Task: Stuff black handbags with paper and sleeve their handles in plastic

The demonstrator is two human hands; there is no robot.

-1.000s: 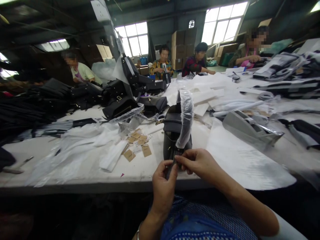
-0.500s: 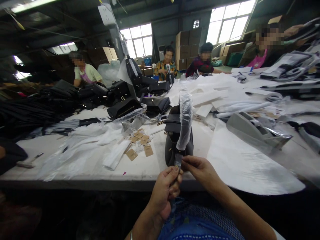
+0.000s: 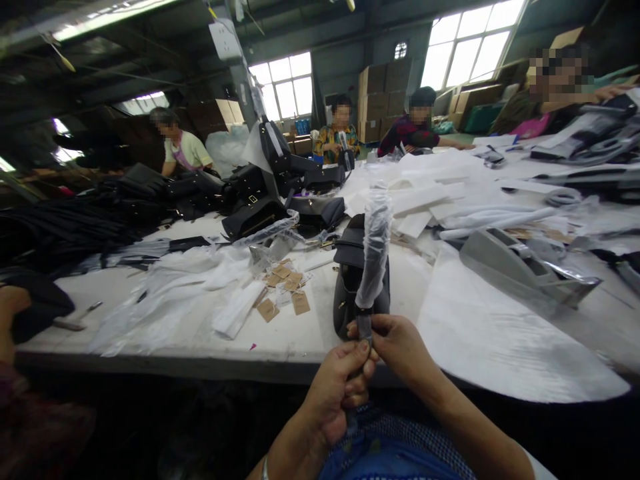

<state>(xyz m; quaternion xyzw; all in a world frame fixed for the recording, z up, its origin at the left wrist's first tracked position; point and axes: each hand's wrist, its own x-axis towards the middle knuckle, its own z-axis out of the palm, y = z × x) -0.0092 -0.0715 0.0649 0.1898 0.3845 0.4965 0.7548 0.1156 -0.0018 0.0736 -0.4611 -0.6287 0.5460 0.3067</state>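
Note:
A black handbag (image 3: 349, 283) stands at the near edge of the table, directly in front of me. Its raised handle (image 3: 376, 247) is wrapped in clear plastic. From the handle's lower end a dark strap (image 3: 365, 327), covered in plastic film, runs toward me. My left hand (image 3: 340, 383) is closed around this strap, thumb on top. Just above it, my right hand (image 3: 397, 343) pinches the strap close to the bag, its fingertips partly behind the strap. Brown paper tags (image 3: 285, 283) with strings lie in a loose pile left of the bag.
Black bags (image 3: 265, 217) are heaped at the back left. White paper sheets (image 3: 480, 327) and a grey tape dispenser (image 3: 510, 260) lie to the right. A hammer (image 3: 75, 323) rests at the left edge. Several co-workers sit or stand around the table; one person's hand (image 3: 13, 303) shows at far left.
My right fingers have moved over to wrap the strap from behind, closer to my left hand. The view has shifted slightly, and a co-worker's hand at far left shows more.

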